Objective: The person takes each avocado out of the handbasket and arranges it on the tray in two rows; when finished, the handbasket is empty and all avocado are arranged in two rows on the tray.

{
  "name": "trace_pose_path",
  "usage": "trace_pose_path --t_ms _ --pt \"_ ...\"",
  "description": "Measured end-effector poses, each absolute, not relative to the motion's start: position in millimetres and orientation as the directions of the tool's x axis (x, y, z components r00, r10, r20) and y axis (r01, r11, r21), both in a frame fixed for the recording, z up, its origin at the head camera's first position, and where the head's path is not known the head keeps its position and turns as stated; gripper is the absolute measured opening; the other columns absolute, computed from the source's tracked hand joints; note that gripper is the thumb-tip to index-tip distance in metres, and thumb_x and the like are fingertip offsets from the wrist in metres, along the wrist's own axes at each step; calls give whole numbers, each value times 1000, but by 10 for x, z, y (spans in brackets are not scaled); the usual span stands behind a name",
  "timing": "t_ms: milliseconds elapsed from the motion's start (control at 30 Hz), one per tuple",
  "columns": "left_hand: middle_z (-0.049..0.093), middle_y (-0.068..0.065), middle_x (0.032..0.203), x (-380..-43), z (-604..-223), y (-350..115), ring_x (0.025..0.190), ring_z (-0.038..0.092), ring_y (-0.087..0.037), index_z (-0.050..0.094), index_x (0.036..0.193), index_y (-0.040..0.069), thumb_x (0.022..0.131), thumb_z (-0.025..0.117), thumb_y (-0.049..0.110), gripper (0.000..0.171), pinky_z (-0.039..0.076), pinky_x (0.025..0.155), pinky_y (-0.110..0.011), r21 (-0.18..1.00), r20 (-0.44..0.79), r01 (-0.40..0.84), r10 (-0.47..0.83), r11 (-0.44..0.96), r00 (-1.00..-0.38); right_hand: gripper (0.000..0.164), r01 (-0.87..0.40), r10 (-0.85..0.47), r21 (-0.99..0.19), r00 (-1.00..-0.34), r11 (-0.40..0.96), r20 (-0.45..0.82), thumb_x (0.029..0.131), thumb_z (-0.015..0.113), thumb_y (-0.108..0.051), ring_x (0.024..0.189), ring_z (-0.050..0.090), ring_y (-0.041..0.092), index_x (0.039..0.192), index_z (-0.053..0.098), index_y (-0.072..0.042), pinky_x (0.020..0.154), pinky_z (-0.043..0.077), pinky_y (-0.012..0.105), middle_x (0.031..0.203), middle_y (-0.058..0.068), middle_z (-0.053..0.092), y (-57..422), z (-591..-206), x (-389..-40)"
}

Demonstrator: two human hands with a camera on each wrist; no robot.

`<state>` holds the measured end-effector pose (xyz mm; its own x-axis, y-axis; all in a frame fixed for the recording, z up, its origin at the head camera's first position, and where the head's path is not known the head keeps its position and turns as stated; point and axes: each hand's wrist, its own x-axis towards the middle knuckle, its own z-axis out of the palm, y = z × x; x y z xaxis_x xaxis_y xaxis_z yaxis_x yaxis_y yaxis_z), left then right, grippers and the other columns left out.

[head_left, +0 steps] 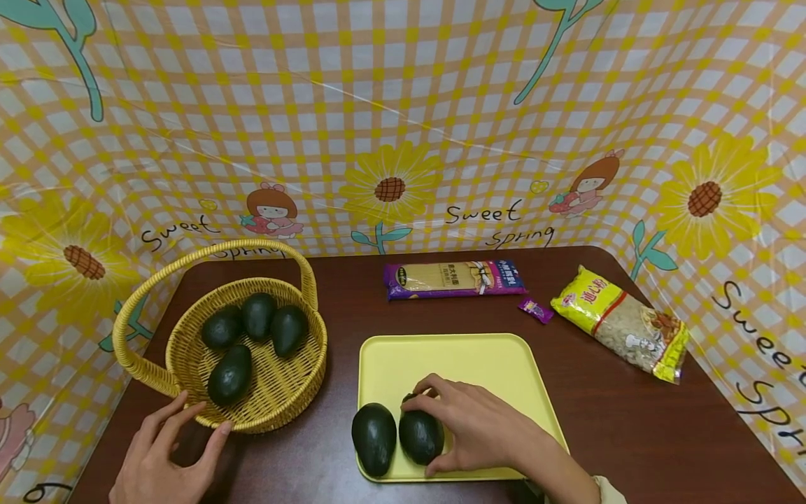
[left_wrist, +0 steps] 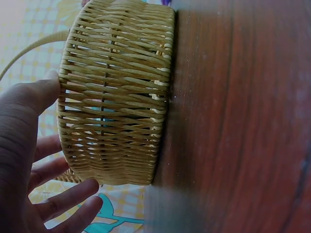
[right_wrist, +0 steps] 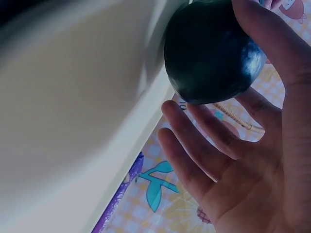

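Note:
My right hand [head_left: 478, 423] holds a dark green avocado [head_left: 420, 437] between thumb and fingers, over the front left part of a yellow tray [head_left: 447, 357]. Just left of it, a second avocado [head_left: 374, 439] lies along the tray's left edge. The right wrist view shows the held avocado [right_wrist: 211, 53] close up, with the outer fingers loose below it. My left hand [head_left: 165, 455] is at the near rim of a yellow wicker basket [head_left: 308, 392], its thumb [left_wrist: 48, 90] against the rim and fingers spread. Several avocados [head_left: 229, 376] lie inside the basket.
A purple pasta packet [head_left: 453, 278] lies behind the tray, with a small purple sachet [head_left: 535, 310] beside it. Farther right is a yellow bag [head_left: 623, 325]. The basket's tall handle [head_left: 147, 287] arches up. Something dark [head_left: 525, 491] shows under my right forearm.

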<state>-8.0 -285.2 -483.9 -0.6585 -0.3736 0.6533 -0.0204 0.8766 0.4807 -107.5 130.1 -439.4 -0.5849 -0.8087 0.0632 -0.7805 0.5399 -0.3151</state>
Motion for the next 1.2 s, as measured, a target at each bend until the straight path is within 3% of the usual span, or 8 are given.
trace_pose_path --t_ms 67,100,233,433,633,833,1033,1200 --pt "75 -15 128 -78 -4837 -2846 82 63 -23 84 110 6 69 100 23 47 37 69 -6 479 653 -21 -372 878 -660 76 -783 -808 -313 -584 537 74 79 88 -70 98 67 12 140 65 -30 82 59 35 133 -6 57 1299 -4398 -1049" --pt "75 -15 128 -77 -4836 -2845 82 63 -22 84 110 6 70 100 23 47 37 69 -6 479 652 -21 -372 877 -660 77 -783 -808 -316 -585 536 77 79 88 -70 97 66 12 140 65 -30 82 59 34 133 -7 57 1298 -4401 -1039" --pt "76 -13 128 -72 -4834 -2841 84 55 1 84 110 7 69 101 24 47 36 69 -6 482 646 -29 -378 876 -663 77 -778 -805 -321 -589 540 75 79 86 -72 99 65 10 141 65 -31 86 58 36 134 -8 55 1300 -4411 -1007" --pt "76 -10 130 -64 -4835 -2835 84 56 -1 85 110 10 70 101 27 47 36 69 -6 488 626 -61 -398 871 -670 77 -772 -803 -329 -592 544 61 80 83 -75 105 63 10 142 65 -33 91 58 39 134 -9 54 1312 -4422 -983" --pt "76 -8 131 -63 -4832 -2841 91 45 16 85 111 11 70 102 28 47 36 68 -6 499 614 -77 -415 863 -672 81 -777 -805 -331 -588 535 80 79 82 -77 107 64 10 144 65 -33 91 58 40 134 -8 55 1314 -4433 -977" --pt "76 -8 130 -67 -4840 -2850 90 49 10 85 111 11 69 102 28 48 37 68 -6 493 624 -65 -405 868 -668 85 -770 -803 -340 -592 539 67 78 82 -77 112 64 12 148 62 -32 94 59 44 137 -8 55 1315 -4431 -977" --pt "76 -10 130 -68 -4837 -2852 91 46 13 85 111 9 69 101 27 48 36 68 -6 491 633 -54 -399 870 -664 88 -778 -804 -323 -590 539 80 76 83 -78 112 64 13 148 62 -32 94 59 45 138 -7 55 1329 -4434 -980" --pt "76 -10 130 -67 -4825 -2842 85 63 -13 85 112 9 70 101 27 48 37 69 -6 489 628 -57 -397 870 -669 89 -784 -805 -317 -586 534 95 76 83 -78 112 64 11 149 62 -32 93 59 44 137 -7 55 1336 -4433 -985"
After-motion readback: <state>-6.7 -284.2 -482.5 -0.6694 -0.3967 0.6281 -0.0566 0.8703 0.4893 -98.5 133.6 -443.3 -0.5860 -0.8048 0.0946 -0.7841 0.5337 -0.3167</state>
